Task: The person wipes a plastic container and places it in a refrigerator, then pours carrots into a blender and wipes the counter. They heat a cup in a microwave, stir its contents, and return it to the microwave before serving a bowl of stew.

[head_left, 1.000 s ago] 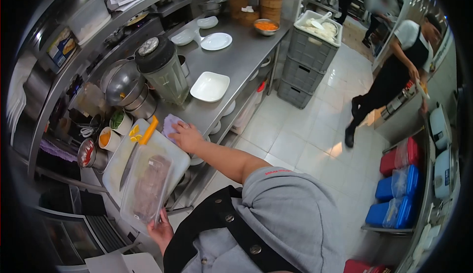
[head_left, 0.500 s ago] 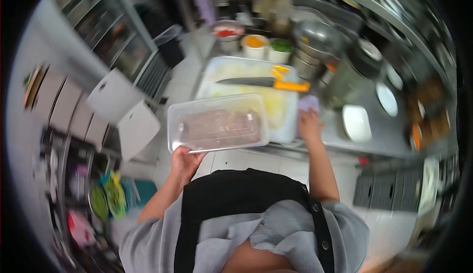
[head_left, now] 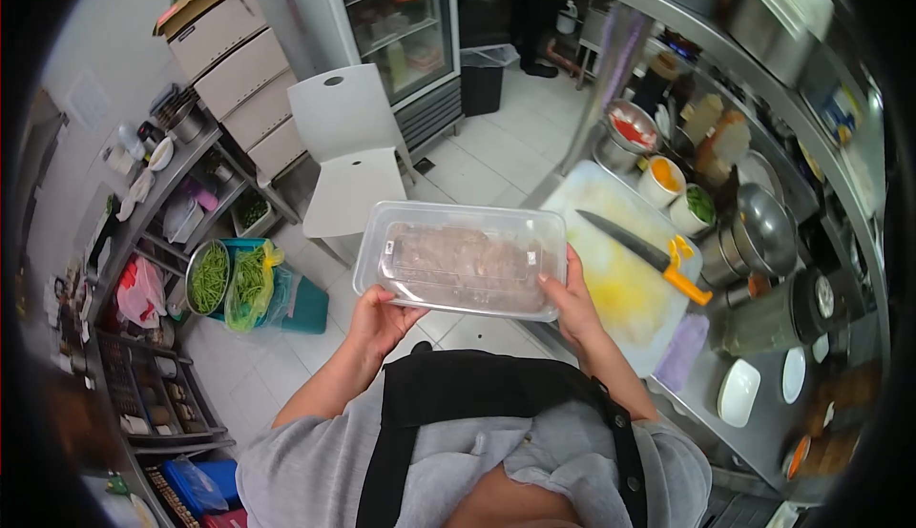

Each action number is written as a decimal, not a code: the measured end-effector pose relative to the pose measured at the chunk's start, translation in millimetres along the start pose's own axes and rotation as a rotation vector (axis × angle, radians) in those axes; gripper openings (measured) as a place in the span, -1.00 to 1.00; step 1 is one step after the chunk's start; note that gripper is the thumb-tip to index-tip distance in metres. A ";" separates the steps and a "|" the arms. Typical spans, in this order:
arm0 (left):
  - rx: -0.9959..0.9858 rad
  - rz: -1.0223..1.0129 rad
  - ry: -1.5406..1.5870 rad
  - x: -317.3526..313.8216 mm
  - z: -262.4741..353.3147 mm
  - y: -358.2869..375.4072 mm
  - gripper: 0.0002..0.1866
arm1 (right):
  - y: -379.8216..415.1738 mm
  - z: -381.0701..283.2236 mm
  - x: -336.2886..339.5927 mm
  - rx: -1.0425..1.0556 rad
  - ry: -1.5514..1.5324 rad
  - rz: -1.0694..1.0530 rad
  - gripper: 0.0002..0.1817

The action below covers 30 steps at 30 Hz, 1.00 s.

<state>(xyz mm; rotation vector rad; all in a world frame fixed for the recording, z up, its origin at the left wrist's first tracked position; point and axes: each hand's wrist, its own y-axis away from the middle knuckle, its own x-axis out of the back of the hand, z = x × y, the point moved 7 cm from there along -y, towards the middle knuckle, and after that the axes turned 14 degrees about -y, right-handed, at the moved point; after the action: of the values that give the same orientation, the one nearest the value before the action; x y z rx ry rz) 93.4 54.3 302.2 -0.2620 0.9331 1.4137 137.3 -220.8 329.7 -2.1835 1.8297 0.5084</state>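
Clear plastic container (head_left: pixel 463 259) of meat sits gripped between 2 hands: left hand (head_left: pixel 380 320) and right hand (head_left: pixel 572 301) closed on its ends. Beside it, a knife (head_left: pixel 649 258) lies on the cutting board (head_left: pixel 620 285).

Clear lidded plastic container (head_left: pixel 463 259) shows pinkish-brown contents; right of the grip, a white cutting board (head_left: pixel 620 280) stained yellow, orange-handled knife (head_left: pixel 649 257).

Open floor: white tiles (head_left: pixel 496 151) below the container (head_left: pixel 463 259) lie bare.
Left: a white chair (head_left: pixel 348 146) and bagged greens (head_left: pixel 250 282) block passage.
Right: cutting board (head_left: pixel 620 285) bears a knife (head_left: pixel 641 253); tubs (head_left: pixel 660 180) and steel bowls (head_left: pixel 763 227) crowd the table (head_left: pixel 763 433) behind.
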 end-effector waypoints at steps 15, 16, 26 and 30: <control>-0.076 -0.127 -0.175 83.4 162.7 -81.4 -0.37 | -136.8 81.9 -96.9 -0.163 -0.500 0.236 -0.35; -0.068 -0.139 -0.181 85.1 167.4 -93.2 -0.37 | -143.8 81.8 -97.0 -0.150 -0.489 0.248 -0.34; 0.069 -0.200 -0.189 60.1 194.7 -224.0 -0.34 | -241.3 64.1 -59.2 -0.092 -0.449 0.403 -0.43; 0.091 -0.231 -0.209 43.0 217.8 -273.4 -0.30 | -280.0 64.1 -41.1 -0.043 -0.531 0.321 -0.45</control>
<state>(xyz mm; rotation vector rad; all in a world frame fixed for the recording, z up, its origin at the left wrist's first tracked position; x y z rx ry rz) 423.5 176.4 312.2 -0.1457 0.7669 1.1587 399.4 -107.1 279.1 -1.5633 1.8620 1.0810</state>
